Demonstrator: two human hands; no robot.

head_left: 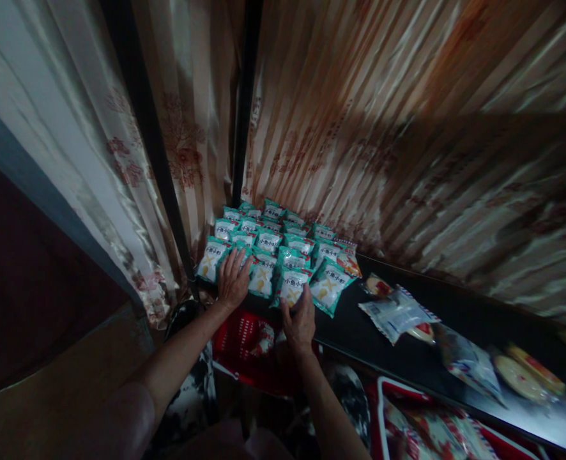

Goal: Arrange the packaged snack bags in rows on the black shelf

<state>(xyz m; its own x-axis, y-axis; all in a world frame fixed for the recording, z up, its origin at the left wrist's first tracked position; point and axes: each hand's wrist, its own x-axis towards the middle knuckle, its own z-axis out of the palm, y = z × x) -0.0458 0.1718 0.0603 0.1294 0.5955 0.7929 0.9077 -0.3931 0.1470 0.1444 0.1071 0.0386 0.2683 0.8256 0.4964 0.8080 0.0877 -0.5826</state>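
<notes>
Fingers: left hand [232,281] lies palm down with fingers spread flat on the teal snack packets [268,255], pressing rather than gripping; right hand [300,322] has its fingers curled round the near edge of the front packet [291,285], thumb on the left side of it, pinching that packet lightly
Left hand place: on the near-left part of the packet group, between the leftmost packet [211,260] and the packet with the yellow print [262,279]; forearm runs in from the near left
Right hand place: just near of the front row, at the shelf's near edge; forearm comes up from the bottom middle
Snack packets: many small teal and white bags with yellow print, laid in overlapping rows on the far-left end of the dark shelf [354,329]; rows run back towards the curtain; one more teal bag [328,286] sits just right of the right hand
Shelf: dark, long, slanting from far left to near right
Other packets: clear wrapped item [398,313] lies on the shelf to the right, apart from the teal group; orange-red packet [349,263] touches the group's right edge; blurred round items [520,377] lie further right
Below: red basket [244,345] sits under the shelf edge, beneath both hands; red tray [407,415] holding packets is near right
Surround: striped patterned curtain [383,128] hangs behind the shelf; black pole [242,108] stands upright at the far-left corner
</notes>
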